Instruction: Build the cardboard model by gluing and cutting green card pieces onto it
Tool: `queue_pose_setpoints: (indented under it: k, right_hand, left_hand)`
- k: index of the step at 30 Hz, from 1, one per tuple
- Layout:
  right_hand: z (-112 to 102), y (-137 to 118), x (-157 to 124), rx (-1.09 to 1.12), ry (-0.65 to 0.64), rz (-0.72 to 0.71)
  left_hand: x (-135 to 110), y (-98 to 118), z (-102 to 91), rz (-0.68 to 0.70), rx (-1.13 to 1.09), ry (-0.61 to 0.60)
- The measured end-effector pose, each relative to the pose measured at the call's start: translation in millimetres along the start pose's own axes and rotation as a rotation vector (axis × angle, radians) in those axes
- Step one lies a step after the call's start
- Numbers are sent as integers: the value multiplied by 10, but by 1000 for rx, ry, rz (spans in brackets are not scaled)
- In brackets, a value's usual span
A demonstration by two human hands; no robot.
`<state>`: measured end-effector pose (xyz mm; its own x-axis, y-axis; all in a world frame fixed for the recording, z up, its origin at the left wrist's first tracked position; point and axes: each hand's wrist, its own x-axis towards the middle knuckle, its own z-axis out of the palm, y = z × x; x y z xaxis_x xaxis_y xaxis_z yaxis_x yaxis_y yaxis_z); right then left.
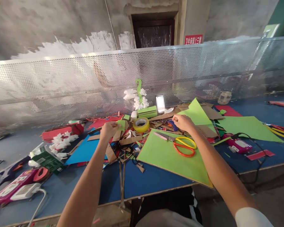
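Note:
My left hand (pixel 109 130) is closed in a pinch on a small green paper piece (pixel 121 125), held above the scrap pile. My right hand (pixel 182 122) is closed over a small dark blue object (pixel 173 125) among the cardboard scraps; I cannot make out what it is. A roll of yellow tape (pixel 141 125) lies between the two hands. Scissors with yellow and orange handles (pixel 180 143) rest on a green-covered cardboard sheet (pixel 165 159) just in front of my right hand.
Blue table (pixel 144 184) littered with cardboard strips, a blue sheet (pixel 85 151), red paper and more green sheets (pixel 247 127). A glue gun (pixel 238 145) with cord lies right, a power strip (pixel 16 189) left. A perforated metal screen (pixel 85 85) closes the back.

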<state>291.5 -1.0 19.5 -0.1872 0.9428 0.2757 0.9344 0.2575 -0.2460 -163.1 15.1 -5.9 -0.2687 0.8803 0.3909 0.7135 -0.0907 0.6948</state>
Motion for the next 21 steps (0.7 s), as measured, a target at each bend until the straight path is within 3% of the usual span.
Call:
queue_pose_setpoints:
  k: [4, 7, 10, 13, 16, 21]
  right_hand:
    - [36, 43, -18, -16, -152, -13]
    - [61, 52, -19, -47, -192, 15]
    - [68, 91, -3, -84, -156, 71]
    - [57, 119, -1, -93, -145, 90]
    - [28, 84, -28, -63, -152, 43]
    - [24, -54, -72, 17, -123, -43]
  left_hand:
    - [-88, 199, -109, 0, 352, 62]
    - [-167, 353, -113, 40, 409, 98]
    - [-221, 466, -43, 171, 183, 119]
    - [-272, 551, 108, 272, -218, -8]
    - [-352, 625, 310, 244, -487, -165]
    - [-538, 712, 625, 163, -601, -329]
